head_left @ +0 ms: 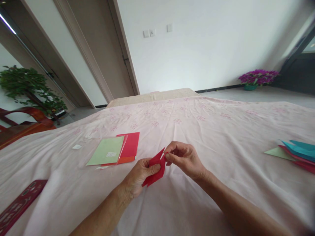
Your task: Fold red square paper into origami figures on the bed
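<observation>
A folded red paper (154,177) is held in front of the person, over the pale pink cloth (209,137) by which the worktop is covered. It is gripped by the left hand (141,173), with the thumb pressed flat on its face; the fingers behind it are mostly hidden. By the right hand (185,160), the upper right edge of the same paper is pinched between thumb and forefinger. Whether the cloth is touched by the paper's lower edge cannot be told.

To the left of the hands, a light green packet (107,147) with a small white label (111,154) is laid partly over a red sheet (132,142) and an orange sheet (127,160). Near the right edge, folded blue papers (301,150) are seen together with red and pale green ones. A dark red object (22,206), with a pattern, is placed at the lower left.
</observation>
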Demonstrator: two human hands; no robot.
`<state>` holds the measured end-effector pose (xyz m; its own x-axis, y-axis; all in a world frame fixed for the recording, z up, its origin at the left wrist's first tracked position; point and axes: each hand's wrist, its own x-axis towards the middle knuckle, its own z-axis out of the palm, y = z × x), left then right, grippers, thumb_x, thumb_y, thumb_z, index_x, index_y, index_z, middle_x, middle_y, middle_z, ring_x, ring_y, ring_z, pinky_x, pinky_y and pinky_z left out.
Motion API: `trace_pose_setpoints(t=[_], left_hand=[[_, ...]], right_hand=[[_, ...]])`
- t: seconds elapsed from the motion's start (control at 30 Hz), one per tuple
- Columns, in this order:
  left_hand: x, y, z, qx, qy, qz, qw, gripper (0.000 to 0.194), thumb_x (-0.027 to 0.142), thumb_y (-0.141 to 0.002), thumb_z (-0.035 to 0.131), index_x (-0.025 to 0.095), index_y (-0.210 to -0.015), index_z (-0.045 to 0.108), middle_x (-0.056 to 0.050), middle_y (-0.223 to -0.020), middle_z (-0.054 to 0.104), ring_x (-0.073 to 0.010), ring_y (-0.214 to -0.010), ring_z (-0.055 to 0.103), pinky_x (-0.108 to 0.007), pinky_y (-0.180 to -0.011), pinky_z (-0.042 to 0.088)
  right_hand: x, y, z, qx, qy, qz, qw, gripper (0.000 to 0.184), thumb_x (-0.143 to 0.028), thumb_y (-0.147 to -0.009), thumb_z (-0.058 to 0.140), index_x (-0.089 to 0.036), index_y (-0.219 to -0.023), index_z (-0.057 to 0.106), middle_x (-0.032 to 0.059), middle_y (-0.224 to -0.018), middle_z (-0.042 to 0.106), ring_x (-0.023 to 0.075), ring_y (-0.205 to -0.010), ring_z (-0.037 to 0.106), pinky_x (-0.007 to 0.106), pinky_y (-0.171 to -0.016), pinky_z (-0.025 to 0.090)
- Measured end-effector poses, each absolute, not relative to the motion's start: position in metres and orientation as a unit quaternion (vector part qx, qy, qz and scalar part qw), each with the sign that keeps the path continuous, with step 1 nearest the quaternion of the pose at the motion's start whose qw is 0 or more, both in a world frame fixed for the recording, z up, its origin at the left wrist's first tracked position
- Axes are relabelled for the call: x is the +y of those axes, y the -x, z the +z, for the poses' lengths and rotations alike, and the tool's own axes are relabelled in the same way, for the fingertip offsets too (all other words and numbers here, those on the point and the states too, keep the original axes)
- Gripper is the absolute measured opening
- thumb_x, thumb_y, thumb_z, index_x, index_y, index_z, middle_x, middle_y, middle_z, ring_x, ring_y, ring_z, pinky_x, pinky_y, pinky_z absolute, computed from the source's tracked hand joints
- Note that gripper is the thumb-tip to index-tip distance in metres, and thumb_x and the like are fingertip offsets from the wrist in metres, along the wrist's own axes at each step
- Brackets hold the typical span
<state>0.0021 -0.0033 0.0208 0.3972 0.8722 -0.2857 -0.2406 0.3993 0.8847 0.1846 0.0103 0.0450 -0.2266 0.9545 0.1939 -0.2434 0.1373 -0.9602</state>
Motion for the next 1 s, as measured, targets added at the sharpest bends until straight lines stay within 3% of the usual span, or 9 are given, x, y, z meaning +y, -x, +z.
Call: trace_pose_setpoints(t=[0.3, 0.43, 0.63, 1.0], left_hand=[[-0.004, -0.004, 0.030, 0.428, -0.421, 0.399, 0.693, 0.033, 0.036, -0.066, 0.082, 0.011, -0.087, 0.074, -0.004, -0.070, 0.068, -0.0082, -0.056, 0.053, -0.018, -0.054, 0.039], [-0.005, -0.005, 0.025, 0.455, -0.447, 0.447, 0.627, 0.032, 0.038, -0.069, 0.080, 0.012, -0.086, 0.071, -0.004, -0.071, 0.067, -0.0096, -0.059, 0.054, -0.020, -0.057, 0.042], [-0.006, -0.004, 0.016, 0.508, -0.522, 0.460, 0.507, 0.037, 0.044, -0.074, 0.074, 0.011, -0.090, 0.070, -0.003, -0.071, 0.065, -0.0120, -0.062, 0.055, -0.021, -0.056, 0.041], [-0.010, -0.007, 0.010, 0.509, -0.524, 0.449, 0.515, 0.036, 0.045, -0.072, 0.075, 0.011, -0.083, 0.067, -0.001, -0.066, 0.062, -0.0105, -0.059, 0.051, -0.020, -0.054, 0.040]], right_hand=[[0.014, -0.182, 0.032, -0.447, 0.312, 0.612, 0.573, 0.022, -0.038, -0.074, 0.075, -0.019, -0.080, 0.067, 0.0003, -0.062, 0.068, 0.0134, -0.052, 0.063, 0.028, -0.054, 0.056], [0.013, -0.180, 0.030, -0.428, 0.330, 0.605, 0.585, 0.024, -0.042, -0.077, 0.071, -0.019, -0.084, 0.068, 0.0014, -0.074, 0.068, 0.0135, -0.061, 0.063, 0.029, -0.055, 0.057], [0.006, -0.171, 0.027, -0.503, 0.384, 0.555, 0.539, 0.027, -0.040, -0.072, 0.076, -0.017, -0.082, 0.066, 0.0005, -0.071, 0.063, 0.0130, -0.062, 0.059, 0.025, -0.051, 0.053], [0.007, -0.170, 0.028, -0.496, 0.410, 0.529, 0.553, 0.025, -0.040, -0.076, 0.070, -0.016, -0.074, 0.064, -0.0003, -0.065, 0.063, 0.0104, -0.055, 0.056, 0.023, -0.050, 0.052]])
